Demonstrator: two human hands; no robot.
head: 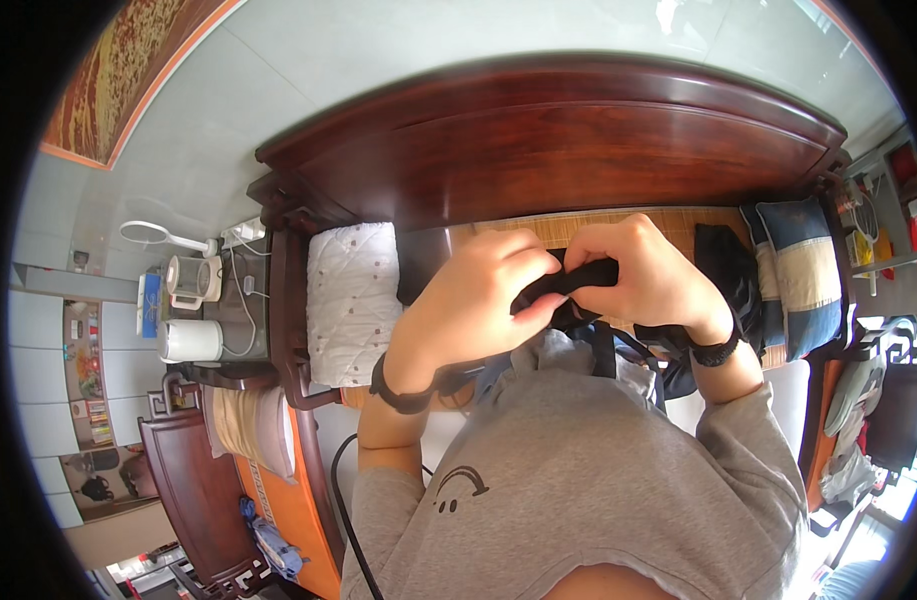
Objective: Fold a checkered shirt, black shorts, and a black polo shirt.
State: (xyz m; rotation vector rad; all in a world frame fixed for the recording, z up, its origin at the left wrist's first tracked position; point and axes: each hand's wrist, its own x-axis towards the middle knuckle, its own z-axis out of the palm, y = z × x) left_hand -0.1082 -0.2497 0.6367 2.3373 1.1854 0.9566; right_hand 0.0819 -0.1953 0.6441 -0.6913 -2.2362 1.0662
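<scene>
My left hand (477,289) and my right hand (631,270) meet in front of my chest, over a wooden sofa bench. Between them they pinch a piece of black fabric (589,276), which looks folded or bunched; its full shape is hidden by the fingers. Each wrist bears a dark band. Below the hands, more dark cloth and black straps (604,349) hang or lie near the hem of my grey shirt.
The sofa's dark wooden backrest (541,157) rises beyond the hands. A white quilted pad (353,300) lies at left, black cloth (728,270) and blue-beige cushions (803,277) at right. A side table at far left holds a white kettle (190,340) and a glass jug (192,279). A black cable (342,495) runs beside me.
</scene>
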